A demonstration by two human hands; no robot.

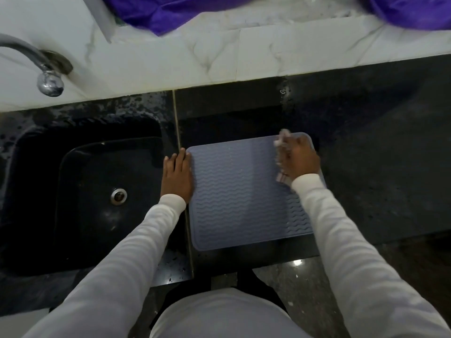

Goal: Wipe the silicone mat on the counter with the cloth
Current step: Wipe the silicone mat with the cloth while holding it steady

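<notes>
A grey-blue silicone mat (240, 193) with a wavy ribbed pattern lies flat on the black counter (380, 167), just right of the sink. My left hand (176, 178) rests flat, fingers together, on the mat's left edge, pressing it down. My right hand (301, 159) is on the mat's far right corner, closed around a small pale cloth (281, 142) that is blurred and sticks out past my fingers. Both arms wear white sleeves.
A black sink (73, 203) with a metal drain (118, 196) lies to the left, and a chrome tap (46, 74) stands above it. The white marble ledge (219, 57) behind carries purple fabric (170, 13). The counter's front edge is near my body.
</notes>
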